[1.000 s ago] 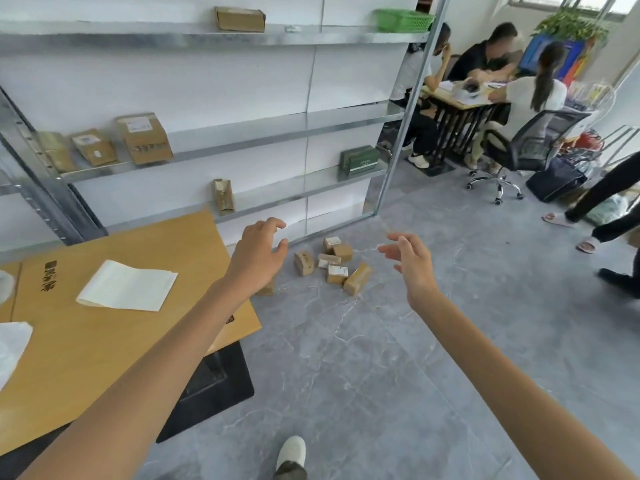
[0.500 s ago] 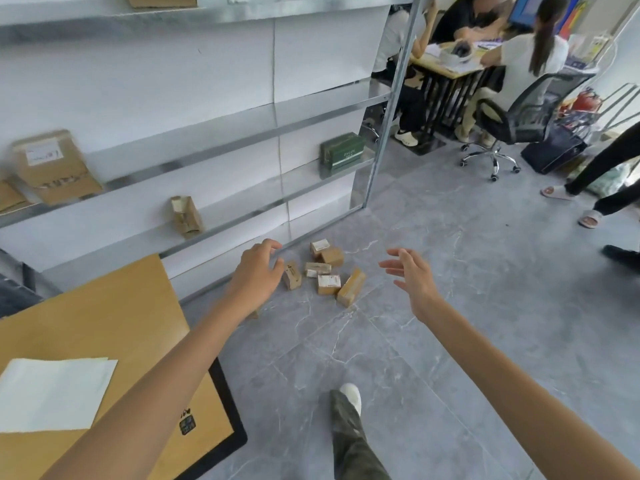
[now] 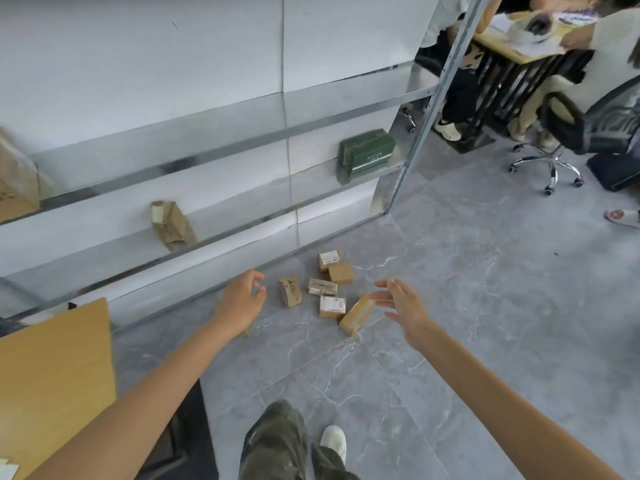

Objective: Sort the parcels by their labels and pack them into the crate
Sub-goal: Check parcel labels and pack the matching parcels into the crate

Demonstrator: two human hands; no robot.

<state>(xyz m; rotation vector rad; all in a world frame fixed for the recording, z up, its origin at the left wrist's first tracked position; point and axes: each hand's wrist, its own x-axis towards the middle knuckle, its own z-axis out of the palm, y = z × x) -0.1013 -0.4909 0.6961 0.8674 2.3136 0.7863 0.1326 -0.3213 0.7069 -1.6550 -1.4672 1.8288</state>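
While both arms are reaching out over the grey floor (image 3: pixel 467 289), I'm looking down at a loose cluster of small brown parcels (image 3: pixel 341 272) lying close to the foot of the metal rack (image 3: pixel 242 147). The left hand (image 3: pixel 242 301) is hanging just left of the cluster with its fingers loosely curled, gripping nothing, and the upright parcel (image 3: pixel 290 291) is standing just beside its fingertips but apart from them. The right hand (image 3: pixel 401 306) is hovering at the cluster's right edge, palm turned inward and fingers spread and relaxed, also carrying nothing; its fingertips are coming right up against the far end of the long parcel (image 3: pixel 356 314), and I cannot tell whether they are touching it. Next to that one, the white-labelled parcel (image 3: pixel 332 306) is lying label up. On the rack's lower shelf a green box (image 3: pixel 367 152) is sitting near the right-hand post, and another brown package (image 3: pixel 171 225) is leaning further left. A wooden tabletop (image 3: pixel 55 368) is filling the lower left, and a white shoe (image 3: pixel 333 441) is showing below
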